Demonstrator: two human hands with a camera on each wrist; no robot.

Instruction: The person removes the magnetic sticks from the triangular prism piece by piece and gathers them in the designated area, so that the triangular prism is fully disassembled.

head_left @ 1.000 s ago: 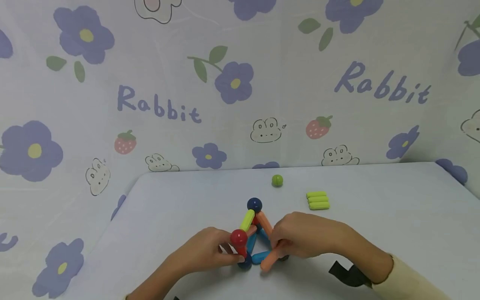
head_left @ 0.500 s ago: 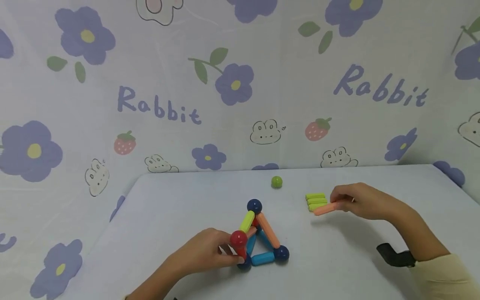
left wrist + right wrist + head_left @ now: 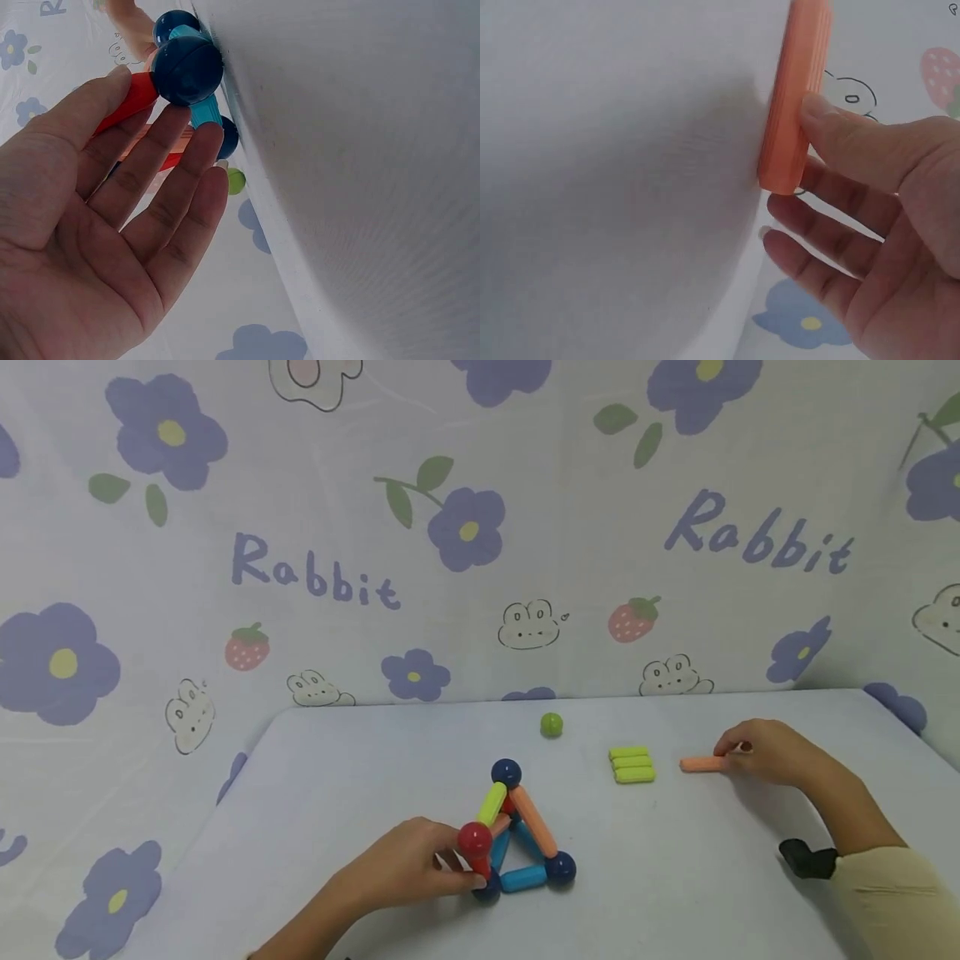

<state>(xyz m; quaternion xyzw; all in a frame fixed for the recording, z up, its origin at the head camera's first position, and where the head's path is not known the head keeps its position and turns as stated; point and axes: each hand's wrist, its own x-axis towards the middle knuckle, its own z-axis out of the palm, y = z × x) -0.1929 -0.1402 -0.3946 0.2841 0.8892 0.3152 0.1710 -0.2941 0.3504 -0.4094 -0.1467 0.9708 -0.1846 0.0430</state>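
Observation:
A frame of magnetic rods and balls stands at the table's middle in the head view. Blue rods (image 3: 523,878) form its base, and an orange rod (image 3: 534,822) and a yellow-green rod (image 3: 492,803) slope up to a navy ball (image 3: 506,773). My left hand (image 3: 412,864) pinches a red rod (image 3: 133,103) between thumb and fingers, beside a navy ball (image 3: 187,71) at the near left corner. A red ball (image 3: 475,840) tops that rod. Off to the right, my right hand (image 3: 772,753) pinches a loose orange rod (image 3: 793,105) lying level, close over the table.
Three yellow-green rods (image 3: 632,765) lie side by side between the frame and my right hand. Farther back rests a green ball (image 3: 551,725). Behind the white table (image 3: 660,893) hangs a flowered cloth (image 3: 570,510).
My right hand has moved from the frame's right side out past the yellow-green rods, carrying the loose orange rod and turning it level. The left hand has stayed put.

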